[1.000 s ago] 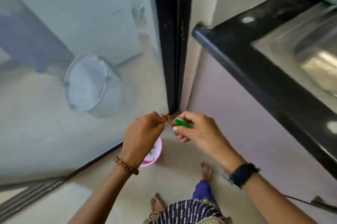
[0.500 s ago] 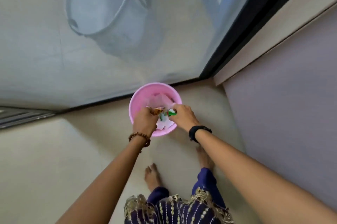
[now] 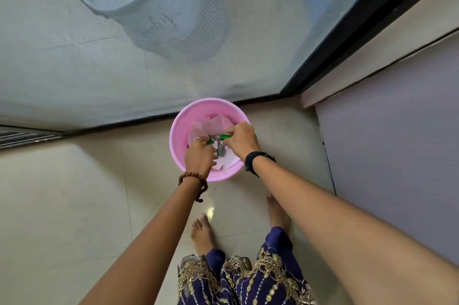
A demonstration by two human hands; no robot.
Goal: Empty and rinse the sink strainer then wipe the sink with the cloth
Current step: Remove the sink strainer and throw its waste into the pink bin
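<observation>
Both hands are meeting over the pink bin (image 3: 178, 146) on the tiled floor (image 3: 74, 205). I'm seeing the right hand (image 3: 242, 141) pinching the green sink strainer (image 3: 224, 136) at its edge, fingers curled round it, holding it just above the bin's mouth. My left hand (image 3: 198, 155), fingers bent, is working at the strainer's other side; whether it is gripping anything I cannot tell. Pale paper scraps (image 3: 223, 160) are lying inside the bin. The bin is sitting just beside the mesh screen door (image 3: 99, 69), with a grey bucket (image 3: 139, 2) showing through it. Bare feet (image 3: 202, 232) are standing near the bin.
</observation>
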